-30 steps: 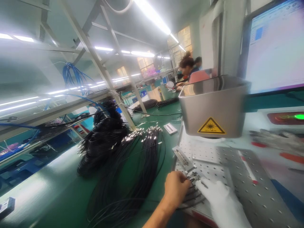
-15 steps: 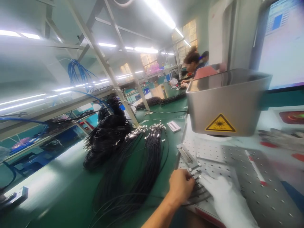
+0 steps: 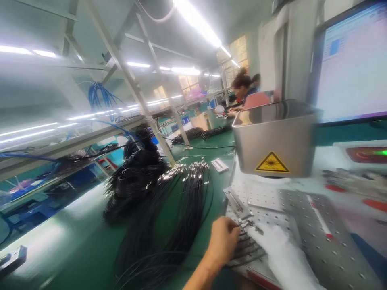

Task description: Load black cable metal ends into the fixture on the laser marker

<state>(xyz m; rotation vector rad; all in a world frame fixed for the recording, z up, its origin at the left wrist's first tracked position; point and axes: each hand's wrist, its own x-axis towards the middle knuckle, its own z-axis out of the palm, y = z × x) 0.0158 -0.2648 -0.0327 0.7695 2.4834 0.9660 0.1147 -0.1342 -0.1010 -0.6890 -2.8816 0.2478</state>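
Note:
My bare left hand rests at the left edge of a perforated metal plate, fingers curled onto the ends of several thin black cables lying side by side. My right hand, in a white glove, lies flat over the same cables, fingers pointing at their metal tips by a small fixture. A grey laser head with a yellow warning sticker hangs just above the plate.
A big heap of black cables with metal ends covers the green bench to the left. A monitor stands at the right. Two other people sit at the far end. Slanted rack struts rise behind the cables.
The camera has swayed slightly. Both hands stay on the cable ends at the plate's edge, with only small finger shifts.

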